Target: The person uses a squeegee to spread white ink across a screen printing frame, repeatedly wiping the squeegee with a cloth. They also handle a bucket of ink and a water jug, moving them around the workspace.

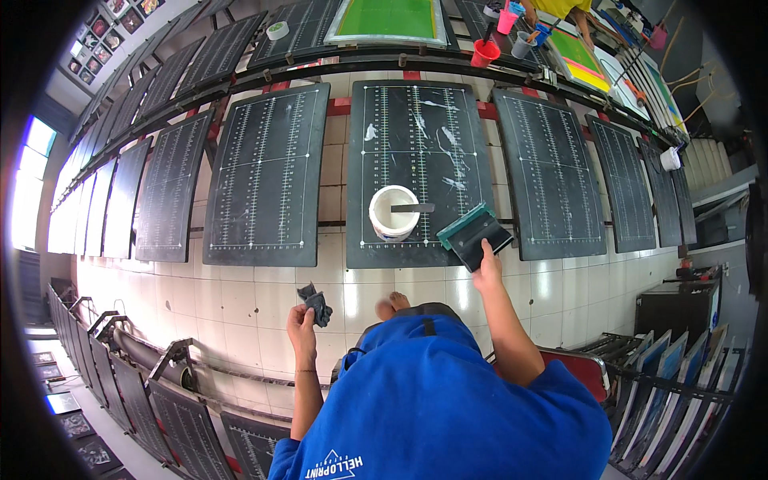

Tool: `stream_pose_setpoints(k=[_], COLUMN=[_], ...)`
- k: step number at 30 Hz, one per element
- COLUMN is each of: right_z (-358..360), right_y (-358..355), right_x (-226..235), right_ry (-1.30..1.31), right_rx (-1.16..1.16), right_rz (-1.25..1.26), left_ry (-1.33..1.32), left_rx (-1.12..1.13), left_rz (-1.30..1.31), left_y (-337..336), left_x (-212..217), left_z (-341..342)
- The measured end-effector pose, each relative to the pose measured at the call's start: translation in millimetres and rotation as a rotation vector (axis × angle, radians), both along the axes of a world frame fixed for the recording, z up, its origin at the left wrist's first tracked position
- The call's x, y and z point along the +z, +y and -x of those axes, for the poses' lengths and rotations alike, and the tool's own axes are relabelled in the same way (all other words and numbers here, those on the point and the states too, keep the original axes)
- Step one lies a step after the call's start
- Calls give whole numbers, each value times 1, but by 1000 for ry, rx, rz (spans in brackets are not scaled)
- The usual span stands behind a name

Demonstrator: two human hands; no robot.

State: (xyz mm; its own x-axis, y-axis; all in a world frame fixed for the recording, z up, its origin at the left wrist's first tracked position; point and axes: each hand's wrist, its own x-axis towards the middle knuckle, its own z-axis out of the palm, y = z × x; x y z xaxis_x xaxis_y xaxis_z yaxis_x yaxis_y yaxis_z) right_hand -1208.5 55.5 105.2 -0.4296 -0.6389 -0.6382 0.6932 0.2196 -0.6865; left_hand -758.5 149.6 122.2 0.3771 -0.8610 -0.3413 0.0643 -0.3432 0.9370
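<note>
Holding the squeegee (475, 234) in your right hand (486, 272), you rest it at the lower right corner of the middle black printing board (420, 160), just beside the white tub (393, 213) that stands near the lower edge of the same board with a dark stick across its rim. Your fingers are closed around the lower end of the squeegee; its green edge points up and left, toward the tub. Your left hand (302, 324) is pressed together on a dark crumpled rag (318, 304), held above the tiled wall below the board, apart from everything else. I judge that this is a wiping or cleaning step. The next move, I think, calls for bringing rag and squeegee together, with a firm grip so that the wet blade does not slip.
</note>
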Motion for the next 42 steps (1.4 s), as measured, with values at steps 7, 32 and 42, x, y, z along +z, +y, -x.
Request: stream_pose_setpoints(k=[7, 32, 42], right_z=[24, -274, -220], right_y=[34, 34, 10], right_x=[42, 108, 101], right_ry=[571, 1019, 1222], right_rx=[1003, 2327, 2119], right_rz=[-351, 1278, 1202], left_ry=[23, -158, -128], left_rx=[0, -72, -55], left_rz=[98, 98, 89], left_y=[-12, -8, -10], left_x=[55, 71, 46], left_z=[-7, -41, -57])
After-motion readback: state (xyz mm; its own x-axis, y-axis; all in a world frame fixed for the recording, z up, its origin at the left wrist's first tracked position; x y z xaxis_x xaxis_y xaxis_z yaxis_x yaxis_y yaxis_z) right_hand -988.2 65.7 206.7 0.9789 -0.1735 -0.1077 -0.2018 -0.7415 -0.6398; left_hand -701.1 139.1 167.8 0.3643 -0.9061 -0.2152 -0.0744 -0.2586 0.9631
